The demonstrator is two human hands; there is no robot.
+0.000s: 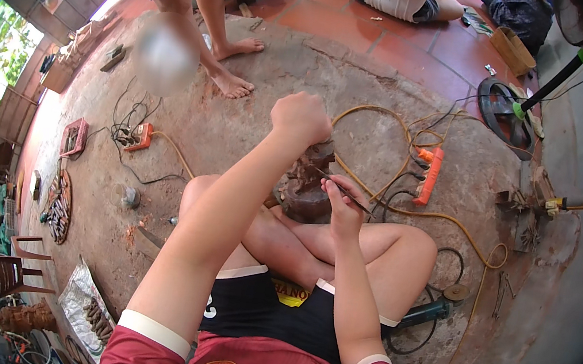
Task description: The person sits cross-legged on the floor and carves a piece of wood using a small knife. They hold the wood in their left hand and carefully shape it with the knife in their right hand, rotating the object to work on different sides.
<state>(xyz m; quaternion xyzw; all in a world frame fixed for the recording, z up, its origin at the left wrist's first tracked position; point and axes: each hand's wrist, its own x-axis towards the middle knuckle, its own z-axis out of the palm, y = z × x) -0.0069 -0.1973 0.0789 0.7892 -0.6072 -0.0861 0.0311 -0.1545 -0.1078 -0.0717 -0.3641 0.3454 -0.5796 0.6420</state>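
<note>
A brown wood carving (308, 184) with an uneven, cut surface stands on the floor between my crossed legs. My left hand (302, 118) is closed at its top; the fingers curl away from view. A slim, dark, rod-like carving tool (354, 200) is pinched in my right hand (345, 205), just right of the carving. The tool slants up to the left, its thin end against or very near the carving's side. Whether the tip touches the wood is hard to make out.
Yellow cable (465, 231) loops around an orange power strip (430, 177) at right. Another orange power strip (137, 137) lies at left. A power tool (429, 312) rests beside my right knee. Someone's bare feet (233, 84) stand ahead; a fan base (505, 111) is far right.
</note>
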